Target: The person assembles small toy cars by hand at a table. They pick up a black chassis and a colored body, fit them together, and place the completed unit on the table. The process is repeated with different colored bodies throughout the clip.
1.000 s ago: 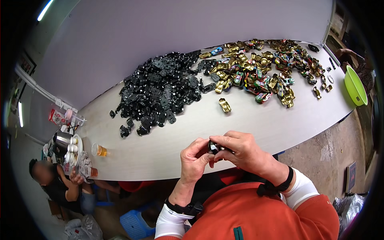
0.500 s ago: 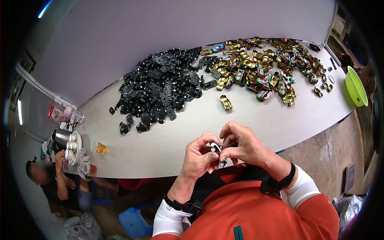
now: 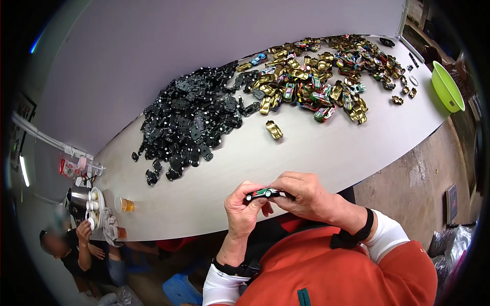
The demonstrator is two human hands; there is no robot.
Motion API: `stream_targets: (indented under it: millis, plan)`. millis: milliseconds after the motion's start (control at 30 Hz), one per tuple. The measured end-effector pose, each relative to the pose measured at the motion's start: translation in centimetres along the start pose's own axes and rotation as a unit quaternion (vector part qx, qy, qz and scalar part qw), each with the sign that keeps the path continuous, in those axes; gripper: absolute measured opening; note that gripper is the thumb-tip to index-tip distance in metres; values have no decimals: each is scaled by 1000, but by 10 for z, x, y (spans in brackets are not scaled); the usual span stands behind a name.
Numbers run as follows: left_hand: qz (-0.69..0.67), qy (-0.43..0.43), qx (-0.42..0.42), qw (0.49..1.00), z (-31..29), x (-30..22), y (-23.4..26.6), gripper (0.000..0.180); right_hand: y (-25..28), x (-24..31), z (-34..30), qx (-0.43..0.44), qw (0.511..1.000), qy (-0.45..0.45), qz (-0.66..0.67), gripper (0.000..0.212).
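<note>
A small toy car (image 3: 262, 194) with white wheels and green, red and black sides is held side-on above the table's near edge. My left hand (image 3: 242, 210) pinches one end of it between thumb and fingers. At the other end, my right hand (image 3: 302, 196) is closed with thumb and fingers, a dark bit showing between them; its exact shape is hidden. Beyond the hands, a single gold toy car body (image 3: 274, 129) lies apart on the table. Farther back are a heap of black toy car chassis (image 3: 186, 120) and a heap of gold and multicoloured car bodies (image 3: 311, 84).
A lime green bowl (image 3: 447, 87) stands at the table's right end. To the left are a cup of amber drink (image 3: 124, 204), a white tray (image 3: 101, 209) with small cups, and a seated person (image 3: 81, 252). A blue stool (image 3: 181, 289) is below the table (image 3: 224, 171).
The toy car has been turned from upright to lying level between my hands. My fingers have shifted their hold on it. The whole view has tilted slightly; the seated person's hand is now at the cups.
</note>
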State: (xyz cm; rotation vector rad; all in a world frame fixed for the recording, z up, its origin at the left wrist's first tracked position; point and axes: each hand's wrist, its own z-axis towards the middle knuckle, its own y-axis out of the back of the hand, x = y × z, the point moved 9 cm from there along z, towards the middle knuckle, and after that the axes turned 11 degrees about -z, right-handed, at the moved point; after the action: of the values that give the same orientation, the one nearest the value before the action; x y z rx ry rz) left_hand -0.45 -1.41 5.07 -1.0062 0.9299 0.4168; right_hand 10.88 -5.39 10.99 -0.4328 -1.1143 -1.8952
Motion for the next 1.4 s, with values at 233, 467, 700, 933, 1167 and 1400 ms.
stream_targets:
  millis: [233, 467, 700, 933, 1167, 1400]
  plan:
    - [-160, 108, -23, 981, -1, 29, 19, 17, -5, -27, -13, 106, 991, -70, 48, 25]
    - [-155, 138, 2, 978, -1, 41, 16, 17, -22, -42, -34, 222, 845, -351, 336, 25]
    - [-116, 140, -20, 983, -3, 38, 12, 14, -24, -53, -30, 183, 884, -310, 298, 7]
    - [55, 88, -116, 988, -5, 20, 5, 9, -16, -62, -22, 74, 965, -198, 155, 4]
    - [-35, 158, -127, 979, 1, 35, 14, 12, -21, -68, -31, 166, 871, -332, 322, 9]
    - [13, 130, -117, 984, 3, 33, 9, 11, -20, -76, -30, 90, 935, -270, 214, 2]
